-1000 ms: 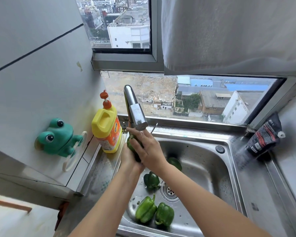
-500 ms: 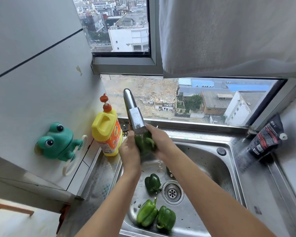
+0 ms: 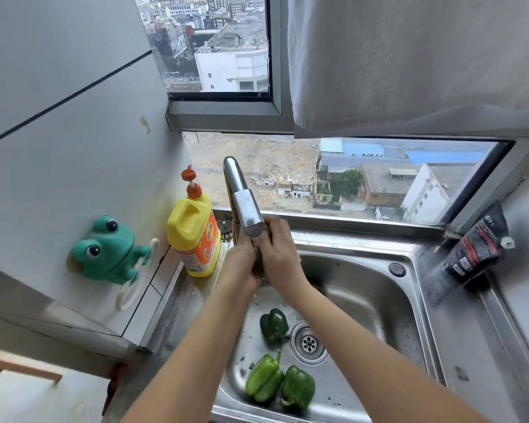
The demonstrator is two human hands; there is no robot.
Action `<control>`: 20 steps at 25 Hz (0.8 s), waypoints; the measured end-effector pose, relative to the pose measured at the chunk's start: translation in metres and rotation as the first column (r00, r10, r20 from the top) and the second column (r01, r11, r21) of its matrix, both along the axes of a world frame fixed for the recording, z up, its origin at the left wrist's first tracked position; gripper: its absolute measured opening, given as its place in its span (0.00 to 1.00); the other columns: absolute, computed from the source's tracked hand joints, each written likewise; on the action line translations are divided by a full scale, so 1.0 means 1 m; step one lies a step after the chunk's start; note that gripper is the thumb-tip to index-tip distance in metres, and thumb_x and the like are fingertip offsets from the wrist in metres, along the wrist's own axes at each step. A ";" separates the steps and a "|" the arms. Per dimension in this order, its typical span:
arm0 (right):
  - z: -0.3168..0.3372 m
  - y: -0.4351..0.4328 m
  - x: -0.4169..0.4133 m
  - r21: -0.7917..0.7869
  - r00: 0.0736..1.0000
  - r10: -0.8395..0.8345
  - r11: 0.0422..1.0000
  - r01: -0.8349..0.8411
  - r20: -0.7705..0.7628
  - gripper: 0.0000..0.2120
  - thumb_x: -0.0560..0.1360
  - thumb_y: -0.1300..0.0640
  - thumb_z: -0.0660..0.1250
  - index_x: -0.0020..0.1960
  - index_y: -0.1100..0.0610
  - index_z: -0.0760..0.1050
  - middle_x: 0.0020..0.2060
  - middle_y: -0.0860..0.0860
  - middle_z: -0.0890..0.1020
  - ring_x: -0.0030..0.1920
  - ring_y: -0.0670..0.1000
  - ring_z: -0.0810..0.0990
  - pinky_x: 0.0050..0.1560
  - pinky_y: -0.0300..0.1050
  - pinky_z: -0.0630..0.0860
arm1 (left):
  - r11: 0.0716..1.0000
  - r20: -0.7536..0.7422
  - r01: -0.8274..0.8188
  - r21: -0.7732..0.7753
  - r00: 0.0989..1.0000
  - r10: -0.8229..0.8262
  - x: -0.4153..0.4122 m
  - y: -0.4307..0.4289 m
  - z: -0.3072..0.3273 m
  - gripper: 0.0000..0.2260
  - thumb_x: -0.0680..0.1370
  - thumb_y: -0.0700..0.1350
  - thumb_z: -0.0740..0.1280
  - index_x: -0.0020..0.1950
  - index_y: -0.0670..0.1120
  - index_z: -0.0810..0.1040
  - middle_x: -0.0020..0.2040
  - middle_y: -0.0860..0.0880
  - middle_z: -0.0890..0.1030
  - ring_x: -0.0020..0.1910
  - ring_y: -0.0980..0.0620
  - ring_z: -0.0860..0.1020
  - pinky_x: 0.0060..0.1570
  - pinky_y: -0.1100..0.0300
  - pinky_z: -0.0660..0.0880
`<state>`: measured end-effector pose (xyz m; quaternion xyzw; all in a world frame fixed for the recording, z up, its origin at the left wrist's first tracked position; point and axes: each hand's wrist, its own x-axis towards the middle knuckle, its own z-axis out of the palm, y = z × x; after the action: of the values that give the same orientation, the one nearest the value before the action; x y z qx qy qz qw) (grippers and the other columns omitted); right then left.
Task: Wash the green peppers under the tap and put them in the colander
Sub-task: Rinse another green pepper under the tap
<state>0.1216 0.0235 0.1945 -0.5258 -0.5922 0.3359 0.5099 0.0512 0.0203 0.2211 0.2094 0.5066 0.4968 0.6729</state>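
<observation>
Now | left hand (image 3: 242, 261), right hand (image 3: 280, 248) cupped together just under tap (image 3: 245, 206), fingers curled, contents hidden | three green peppers (image 3: 274, 326) lay in sink (image 3: 364, 300) below tap | risk: wet grip could slip

Your sink (image 3: 364, 300) holds a dark pepper (image 3: 274, 325) just beside the drain (image 3: 309, 343), at its nine o'clock, and two lighter peppers (image 3: 264, 378) touching each other at seven. On the sink's ledge, a bottle (image 3: 193, 239) stands at ten o'clock and a pouch (image 3: 474, 248) at two.
</observation>
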 end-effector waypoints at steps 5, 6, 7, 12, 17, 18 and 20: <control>-0.014 -0.006 -0.001 0.422 0.922 -0.132 0.906 -0.037 0.364 0.17 0.76 0.52 0.58 0.58 0.61 0.76 0.57 0.55 0.75 0.58 0.53 0.72 0.63 0.45 0.67 | 0.991 0.200 -0.133 0.011 0.971 0.129 0.003 -0.005 0.009 0.18 0.83 0.41 0.49 0.39 0.42 0.74 0.22 0.50 0.78 0.24 0.58 0.79 0.24 0.69 0.74; -0.010 -0.007 -0.006 0.300 0.956 -0.127 0.953 0.044 0.266 0.18 0.76 0.51 0.57 0.59 0.61 0.76 0.56 0.54 0.76 0.56 0.52 0.73 0.60 0.44 0.69 | 0.983 0.124 -0.177 0.042 0.978 0.170 0.007 -0.007 0.004 0.16 0.83 0.41 0.50 0.41 0.43 0.73 0.25 0.51 0.79 0.28 0.57 0.80 0.28 0.67 0.75; -0.007 -0.006 -0.011 0.133 0.980 -0.145 0.983 0.128 0.133 0.19 0.76 0.51 0.57 0.59 0.60 0.76 0.54 0.54 0.78 0.55 0.51 0.75 0.59 0.45 0.70 | 0.977 -0.028 -0.182 0.108 0.982 0.186 0.009 -0.007 -0.005 0.14 0.83 0.42 0.53 0.42 0.44 0.74 0.28 0.50 0.80 0.32 0.54 0.80 0.32 0.65 0.75; 0.020 0.007 0.004 -0.573 0.655 -0.240 0.739 -0.355 -0.716 0.10 0.79 0.52 0.62 0.48 0.58 0.79 0.40 0.56 0.83 0.40 0.54 0.82 0.41 0.48 0.79 | 0.859 -0.638 0.025 0.511 0.681 0.359 -0.004 -0.008 -0.021 0.07 0.73 0.49 0.67 0.43 0.46 0.75 0.34 0.56 0.75 0.33 0.62 0.72 0.34 0.71 0.67; 0.020 0.005 0.006 -0.426 0.793 0.047 0.823 -0.375 -0.607 0.06 0.77 0.62 0.61 0.53 0.63 0.74 0.38 0.55 0.78 0.36 0.51 0.77 0.31 0.40 0.74 | 0.929 -0.651 0.047 0.368 0.727 0.220 -0.010 0.005 -0.033 0.12 0.75 0.55 0.60 0.44 0.48 0.75 0.41 0.47 0.79 0.42 0.47 0.77 0.43 0.53 0.73; 0.017 0.007 0.009 -0.447 0.828 0.053 0.821 -0.354 -0.558 0.07 0.76 0.63 0.62 0.53 0.62 0.73 0.38 0.55 0.77 0.37 0.51 0.76 0.33 0.41 0.74 | 0.946 -0.704 0.111 0.306 0.695 0.146 -0.012 0.010 -0.030 0.10 0.78 0.52 0.59 0.44 0.47 0.74 0.39 0.47 0.77 0.41 0.47 0.77 0.41 0.55 0.73; 0.011 0.003 0.012 -0.462 0.905 0.100 0.834 -0.302 -0.413 0.09 0.73 0.62 0.63 0.53 0.59 0.72 0.39 0.52 0.76 0.40 0.50 0.75 0.37 0.40 0.74 | 0.963 -0.753 0.246 0.107 0.653 -0.083 -0.012 0.018 -0.018 0.06 0.81 0.44 0.58 0.46 0.46 0.73 0.39 0.49 0.75 0.39 0.51 0.75 0.39 0.64 0.72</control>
<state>0.1340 0.0263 0.2056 -0.5030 -0.4258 0.6279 0.4141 0.0395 0.0379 0.2030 0.5045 0.6626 0.3531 0.4264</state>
